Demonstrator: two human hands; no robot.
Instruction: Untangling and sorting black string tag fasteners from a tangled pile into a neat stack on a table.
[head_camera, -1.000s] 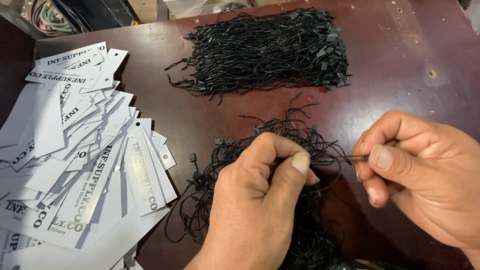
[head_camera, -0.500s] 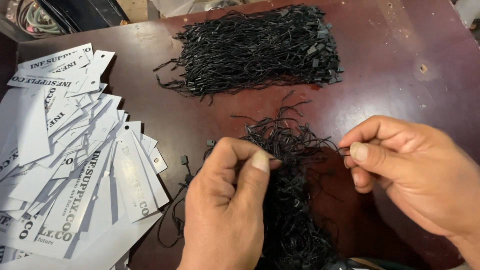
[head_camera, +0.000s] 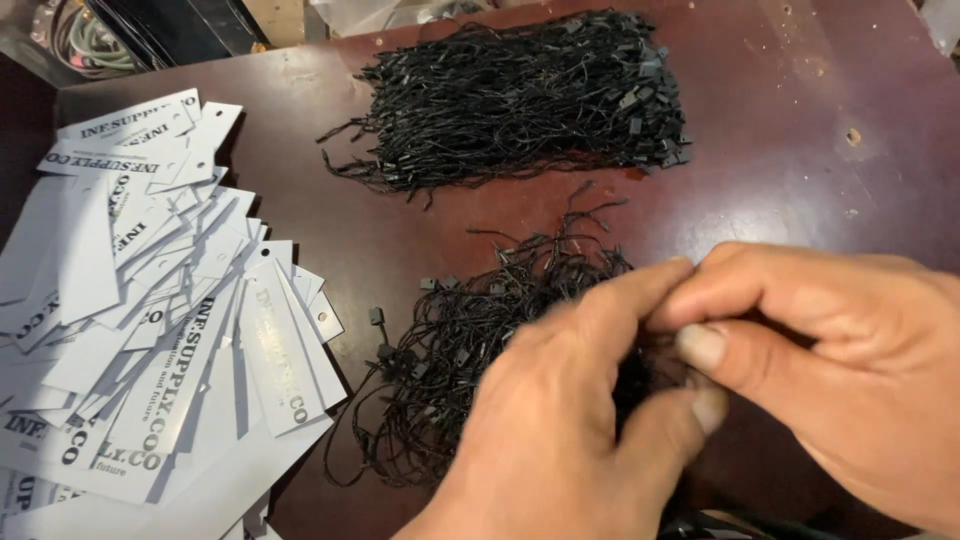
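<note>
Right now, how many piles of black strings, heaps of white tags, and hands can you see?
Piles of black strings: 2, the far pile and the near pile under the hands
Heaps of white tags: 1, the tag heap on the table's left
Hands: 2, the left hand and the right hand, fingertips meeting over the near pile
Total: 5
</note>
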